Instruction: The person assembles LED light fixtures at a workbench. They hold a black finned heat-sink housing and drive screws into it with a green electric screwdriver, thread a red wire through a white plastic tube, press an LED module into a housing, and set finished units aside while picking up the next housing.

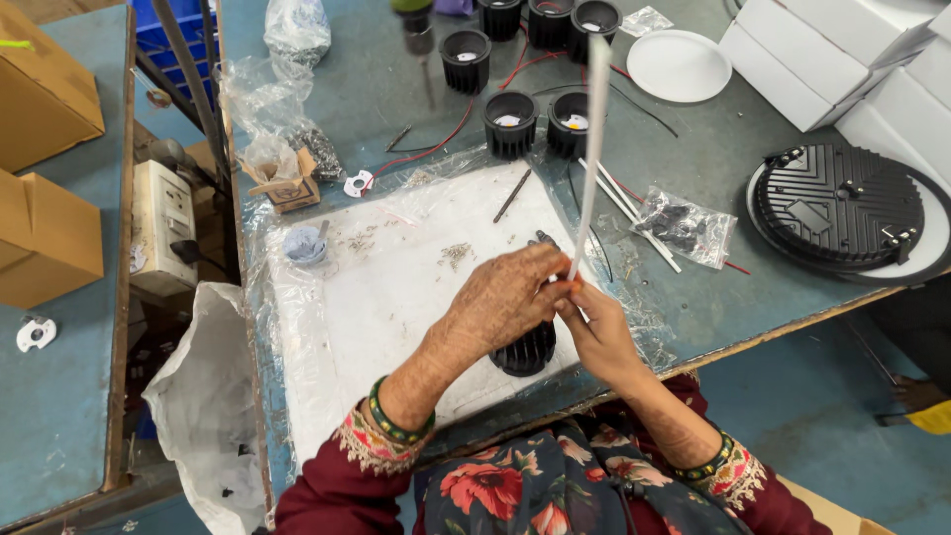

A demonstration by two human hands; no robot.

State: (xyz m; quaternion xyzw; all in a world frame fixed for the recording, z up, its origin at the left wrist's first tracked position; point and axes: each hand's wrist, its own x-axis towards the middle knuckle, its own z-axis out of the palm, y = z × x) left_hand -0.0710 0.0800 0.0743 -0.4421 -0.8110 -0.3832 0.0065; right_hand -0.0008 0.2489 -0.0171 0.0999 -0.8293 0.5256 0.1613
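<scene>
Head view looking down on a blue-grey bench (693, 198). At 9 o'clock, far left, 2 brown boxes (40, 149) sit on a side surface, with a small white ring (36, 333) below them. Next right, a cream switch box (161, 223) stands in the gap between the surfaces, and a white bag (203, 406) hangs beneath it at 7 o'clock. At 11 o'clock lie crumpled clear bags (272, 89) and a small open carton (287, 183).

A white pad (376, 297) under clear film fills the middle of the bench, with a small blue cup (304, 245) at its left edge and scattered screws (455, 254) near its top.

At 6 o'clock, the left hand (505, 297) is curled, fingertips pinching the lower end of a thin white tube (592, 149). The right hand (599, 337), just beside it and touching, grips the same end from below. The tube rises almost upright toward 12 o'clock. Under the hands, a black finned housing (525, 352) rests on the pad, mostly hidden.

At 12 o'clock, black cups (510, 124) with red and black wires stand in a cluster. At 1 o'clock lies a white disc (680, 65), then white boxes (832, 59) at 2 o'clock. More white tubes (634, 213) and a clear bag of dark parts (684, 226) lie right of centre. At 3 o'clock sits a round black heat sink (840, 206) on a white rim
</scene>
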